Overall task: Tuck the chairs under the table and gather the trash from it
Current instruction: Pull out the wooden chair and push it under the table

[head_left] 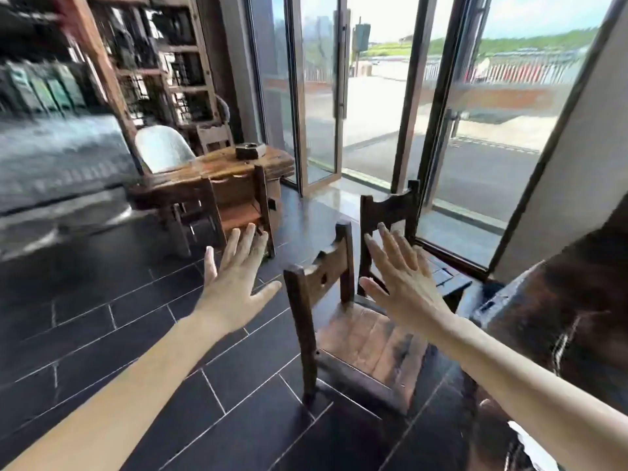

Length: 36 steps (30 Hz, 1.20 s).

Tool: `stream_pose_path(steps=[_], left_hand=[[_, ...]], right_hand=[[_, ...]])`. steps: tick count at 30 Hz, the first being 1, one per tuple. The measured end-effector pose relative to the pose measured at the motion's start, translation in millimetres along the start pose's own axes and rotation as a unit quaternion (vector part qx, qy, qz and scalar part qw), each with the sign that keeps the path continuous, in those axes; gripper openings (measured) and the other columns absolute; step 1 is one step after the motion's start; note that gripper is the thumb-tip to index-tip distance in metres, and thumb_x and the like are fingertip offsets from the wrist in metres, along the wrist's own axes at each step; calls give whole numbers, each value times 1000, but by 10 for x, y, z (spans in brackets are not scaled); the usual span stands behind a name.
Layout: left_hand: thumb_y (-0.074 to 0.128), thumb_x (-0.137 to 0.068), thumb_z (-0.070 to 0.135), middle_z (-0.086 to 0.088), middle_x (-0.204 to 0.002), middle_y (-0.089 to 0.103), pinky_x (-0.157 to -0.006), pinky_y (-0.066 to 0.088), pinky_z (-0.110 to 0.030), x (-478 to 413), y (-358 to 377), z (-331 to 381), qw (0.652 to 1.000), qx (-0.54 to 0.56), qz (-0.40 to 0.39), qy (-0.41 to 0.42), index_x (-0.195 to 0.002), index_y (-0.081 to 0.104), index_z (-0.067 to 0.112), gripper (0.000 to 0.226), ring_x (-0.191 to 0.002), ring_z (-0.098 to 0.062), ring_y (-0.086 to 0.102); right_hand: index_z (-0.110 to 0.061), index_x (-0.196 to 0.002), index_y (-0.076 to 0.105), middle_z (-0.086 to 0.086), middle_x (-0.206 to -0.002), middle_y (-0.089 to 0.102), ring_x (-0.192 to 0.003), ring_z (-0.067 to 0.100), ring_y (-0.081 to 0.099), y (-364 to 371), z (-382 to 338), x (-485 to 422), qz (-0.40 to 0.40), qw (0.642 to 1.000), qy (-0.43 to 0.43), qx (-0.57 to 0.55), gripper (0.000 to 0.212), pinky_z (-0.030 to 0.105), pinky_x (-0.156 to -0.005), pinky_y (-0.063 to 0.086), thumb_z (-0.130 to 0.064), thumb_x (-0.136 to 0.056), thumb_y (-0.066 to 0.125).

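A dark wooden chair [356,331] with a slatted seat stands in front of me, its backrest toward the left. A second wooden chair [390,212] stands just behind it by the window. The dark wooden table [560,300] runs along the right edge of the view. My left hand [234,280] is held out with fingers spread, left of the near chair's backrest, touching nothing. My right hand [404,277] is spread open above the near chair's seat, in front of the far chair, holding nothing.
Another wooden table [217,168] with a dark ashtray [249,151], tucked chairs and a white round-backed chair [163,147] stands at the back left. Wooden shelves line the far wall. Glass doors and windows stand ahead. Black floor tiles [136,334] spread to my left.
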<state>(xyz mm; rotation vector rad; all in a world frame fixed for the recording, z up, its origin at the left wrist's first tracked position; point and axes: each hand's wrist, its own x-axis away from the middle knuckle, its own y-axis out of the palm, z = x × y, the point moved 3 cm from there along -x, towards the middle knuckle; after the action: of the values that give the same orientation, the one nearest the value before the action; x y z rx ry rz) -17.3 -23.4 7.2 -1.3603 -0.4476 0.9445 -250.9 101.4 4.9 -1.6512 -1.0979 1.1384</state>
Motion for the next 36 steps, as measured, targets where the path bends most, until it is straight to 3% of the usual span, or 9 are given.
stream_pose_path(steps=[4,7,21,25,28,33,36], left_hand=[[42,-92,51,8,-156,-24,-115,-15,-51,-286,221,-358,1000,-9,-16,-12,-150,-9,29,80,-143,-11,-26],[41,-93,52,9,-156,-26,-116,-15,-51,-649,444,-580,999,-7,-35,1,-149,-12,31,80,-142,-11,-28],[37,-93,53,8,-157,-23,-117,-12,-53,-3217,851,-1569,996,-31,-77,41,-149,-13,29,78,-143,-12,-25],[37,-94,53,9,-156,-24,-115,-14,-51,-3906,1035,-1622,994,-18,-85,68,-149,-14,29,79,-143,-11,-26],[38,-94,50,9,-155,-26,-113,-18,-49,-4489,1292,-1437,987,7,-105,123,-149,-14,28,79,-143,-12,-27],[35,-92,56,9,-157,-23,-116,-13,-53,-5480,1934,-909,953,20,-154,262,-150,-10,28,78,-145,-14,-22],[40,-92,54,9,-157,-21,-115,-13,-51,-5947,2327,-486,917,27,-197,347,-150,-7,28,80,-145,-13,-20]], right_hand=[[-31,-151,-5,-12,-153,-26,-145,13,-22,269,-28,-555,-5,1000,9,7,69,48,-119,-6,-49,-97,34],[-32,-151,-5,-14,-150,-29,-141,9,-27,525,9,-1041,-8,1000,8,8,68,47,-119,-8,-49,-97,33],[-25,-151,-6,-10,-152,-29,-144,16,-24,1520,138,-3789,-53,998,8,-27,71,50,-118,-6,-50,-97,32],[-27,-151,-7,-12,-150,-30,-141,11,-26,1556,359,-4214,-42,999,18,-20,76,46,-116,-9,-63,-89,19],[-27,-151,-5,-13,-150,-27,-141,9,-25,1616,714,-4466,-21,996,79,-22,72,46,-117,-7,-55,-95,30],[-26,-152,-2,-7,-160,-9,-148,17,-12,1835,1458,-4651,-18,978,207,-4,76,53,-119,5,-58,-88,23],[-23,-152,-4,0,-161,-7,-148,22,-10,1927,1837,-4616,-15,948,319,0,72,53,-118,0,-51,-96,31]])
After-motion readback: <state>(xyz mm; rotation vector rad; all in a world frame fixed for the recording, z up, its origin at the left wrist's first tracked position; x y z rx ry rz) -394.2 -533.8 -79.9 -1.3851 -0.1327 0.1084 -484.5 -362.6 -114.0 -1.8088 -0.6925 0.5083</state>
